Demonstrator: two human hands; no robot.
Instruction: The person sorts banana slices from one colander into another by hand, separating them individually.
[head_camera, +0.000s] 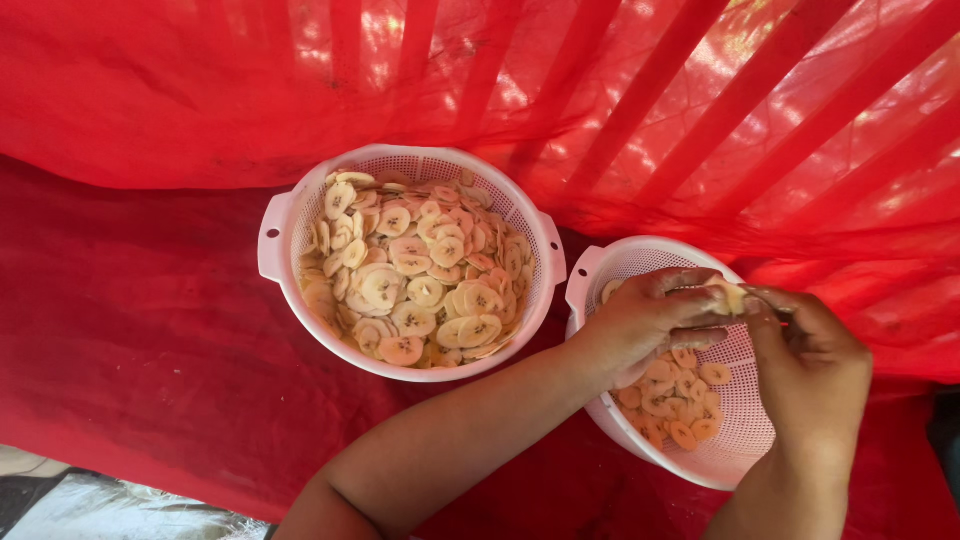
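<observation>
Both hands (left (655, 310); right (810, 355)) slice fruit (728, 296).

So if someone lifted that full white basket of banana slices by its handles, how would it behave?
The full basket would probably feel fairly heavy, since the slices heap almost to its rim. Its thin perforated plastic might flex a little. The loose slices would likely slide and spill if it tilted, though its wide round shape looks unlikely to tip.

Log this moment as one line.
left hand: holds banana piece | right hand: small blade, slicing | below: right colander, part-filled | left colander: full
</observation>
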